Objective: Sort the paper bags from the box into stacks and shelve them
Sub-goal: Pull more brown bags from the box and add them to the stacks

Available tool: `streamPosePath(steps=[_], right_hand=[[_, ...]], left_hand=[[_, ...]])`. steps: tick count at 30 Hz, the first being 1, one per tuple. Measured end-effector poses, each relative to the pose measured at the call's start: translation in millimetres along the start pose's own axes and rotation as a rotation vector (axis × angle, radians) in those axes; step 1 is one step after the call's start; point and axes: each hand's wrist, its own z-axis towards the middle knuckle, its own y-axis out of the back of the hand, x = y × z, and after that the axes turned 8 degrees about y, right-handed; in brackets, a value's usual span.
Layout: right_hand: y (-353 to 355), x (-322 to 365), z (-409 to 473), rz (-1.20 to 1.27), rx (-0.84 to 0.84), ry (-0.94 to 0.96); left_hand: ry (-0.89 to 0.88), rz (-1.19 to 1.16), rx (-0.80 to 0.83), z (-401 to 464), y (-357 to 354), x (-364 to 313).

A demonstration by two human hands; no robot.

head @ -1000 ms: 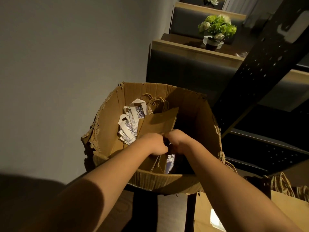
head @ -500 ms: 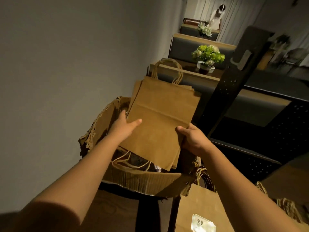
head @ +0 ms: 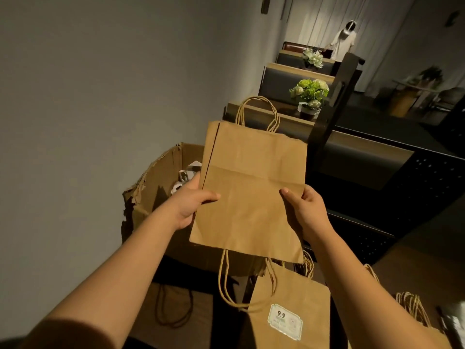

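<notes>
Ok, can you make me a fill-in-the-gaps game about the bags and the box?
1. Both hands hold a plain brown ____.
2. The left hand and right hand hold it by its two ____.
3. The sticker on the lower bag reads ____.
4. The torn box is made of ____.

Missing: bag; sides; 9.9; cardboard

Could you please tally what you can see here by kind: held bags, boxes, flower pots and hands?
Held bags: at least 1; more layers may lie behind
Boxes: 1
Flower pots: 2
Hands, left and right: 2
Total: 6
</notes>
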Motion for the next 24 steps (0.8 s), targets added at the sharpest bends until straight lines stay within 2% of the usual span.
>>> streamPosePath(steps=[5, 10, 13, 21, 22, 24], right_hand=[[-3, -9, -16, -0.012, 0.061, -0.007], [-18, -8, -23, -0.031, 0.038, 0.014], [-22, 8, -16, 0.150, -0.007, 0.002], [-39, 60, 7, 0.686, 0.047, 0.246], [-41, 61, 6, 0.702, 0.079, 0.275], [-42, 59, -2, 0.576, 0.178, 0.312]], left_hand=[[0.085, -0.215, -0.119, -12, 3, 23], [0.078, -0.155, -0.249, -20, 22, 35], [0.101, -0.091, -0.308, -24, 39, 39], [0.214, -0.017, -0.360, -28, 59, 40], [0.232, -0.052, -0.374, -27, 62, 41], [0.256, -0.124, -0.393, -26, 66, 41]])
